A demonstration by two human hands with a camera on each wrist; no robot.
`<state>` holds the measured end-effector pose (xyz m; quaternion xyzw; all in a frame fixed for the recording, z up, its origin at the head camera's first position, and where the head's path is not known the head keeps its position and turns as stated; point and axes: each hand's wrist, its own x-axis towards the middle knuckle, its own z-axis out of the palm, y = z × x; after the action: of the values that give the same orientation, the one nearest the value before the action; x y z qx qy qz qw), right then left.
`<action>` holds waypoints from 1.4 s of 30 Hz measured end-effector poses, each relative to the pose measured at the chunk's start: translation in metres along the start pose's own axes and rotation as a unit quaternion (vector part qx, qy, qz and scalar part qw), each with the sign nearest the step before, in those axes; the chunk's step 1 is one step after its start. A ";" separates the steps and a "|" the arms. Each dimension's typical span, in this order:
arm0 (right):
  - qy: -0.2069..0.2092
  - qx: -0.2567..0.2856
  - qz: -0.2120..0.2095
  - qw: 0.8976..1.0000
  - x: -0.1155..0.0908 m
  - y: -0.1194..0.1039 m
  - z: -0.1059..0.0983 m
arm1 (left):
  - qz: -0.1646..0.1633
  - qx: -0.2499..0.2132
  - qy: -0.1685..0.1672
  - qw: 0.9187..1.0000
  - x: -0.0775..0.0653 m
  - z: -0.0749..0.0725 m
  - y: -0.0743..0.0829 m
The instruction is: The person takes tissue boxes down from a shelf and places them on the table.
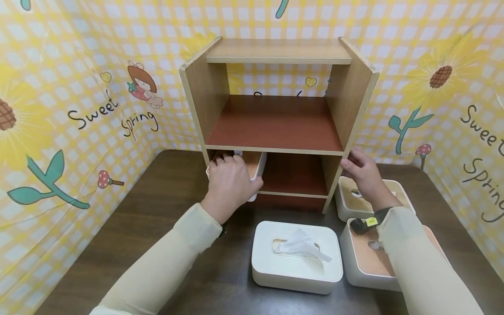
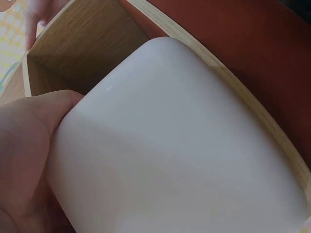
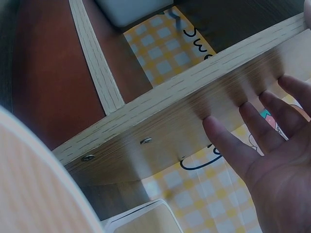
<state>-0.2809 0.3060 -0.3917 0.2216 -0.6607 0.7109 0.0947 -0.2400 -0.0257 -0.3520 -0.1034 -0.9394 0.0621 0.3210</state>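
My left hand [image 1: 232,181] grips a white tissue box with a tan top [image 1: 253,164] at the left of the shelf's lower compartment. Thumb and fingers straddle the box, which sticks out past the front edge. Its smooth white underside [image 2: 165,136] fills much of the left wrist view, the thumb along one side. My right hand [image 1: 364,173] touches the right side panel [image 1: 356,96] of the wooden shelf. In the right wrist view its fingers [image 3: 228,138] reach out fairly straight, tips against the panel's outer face.
An all-white tissue box [image 1: 297,280] with a tissue sticking out stands in front of the shelf. Two tan-topped tissue boxes, a farther one [image 1: 346,212] and a nearer one [image 1: 354,262], stand under my right forearm. Yellow checked cloth [image 1: 130,39] surrounds the dark table [image 1: 157,192].
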 end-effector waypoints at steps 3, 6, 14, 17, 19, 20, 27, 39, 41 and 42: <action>0.000 -0.003 0.000 1.000 -0.001 0.000 0.001 | 0.010 -0.011 0.016 1.000 -0.002 0.002 -0.002; -0.001 -0.002 0.000 1.000 -0.001 0.000 0.001 | 0.019 -0.020 0.020 0.999 -0.004 0.003 -0.004; -0.002 0.009 -0.002 1.000 0.000 0.001 0.001 | 0.036 -0.033 0.020 0.999 -0.005 0.002 -0.008; -0.002 0.016 -0.001 1.000 0.000 0.001 0.002 | 0.040 -0.036 0.018 0.998 -0.004 0.000 -0.009; -0.002 0.019 -0.001 1.000 0.000 0.000 0.002 | 0.040 -0.037 0.010 0.998 -0.003 -0.002 -0.009; -0.002 0.020 0.000 1.000 0.000 0.000 0.002 | 0.038 -0.036 0.004 0.999 -0.003 -0.003 -0.009; 0.000 0.010 0.003 1.000 0.000 -0.001 0.001 | 0.020 -0.018 -0.060 0.998 0.001 -0.011 -0.004; -0.003 0.011 -0.003 1.000 -0.001 -0.002 0.001 | 0.013 0.005 -0.079 0.997 0.007 -0.017 0.001; -0.004 0.008 -0.004 1.000 -0.001 -0.002 0.001 | 0.012 0.009 -0.090 0.996 0.008 -0.018 0.001; -0.004 0.008 -0.004 1.000 -0.001 -0.002 0.001 | 0.011 0.011 -0.098 0.995 0.009 -0.019 0.002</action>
<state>-0.2791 0.3049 -0.3905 0.2277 -0.6550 0.7145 0.0928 -0.2350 -0.0212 -0.3326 -0.1036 -0.9643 0.0862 0.2281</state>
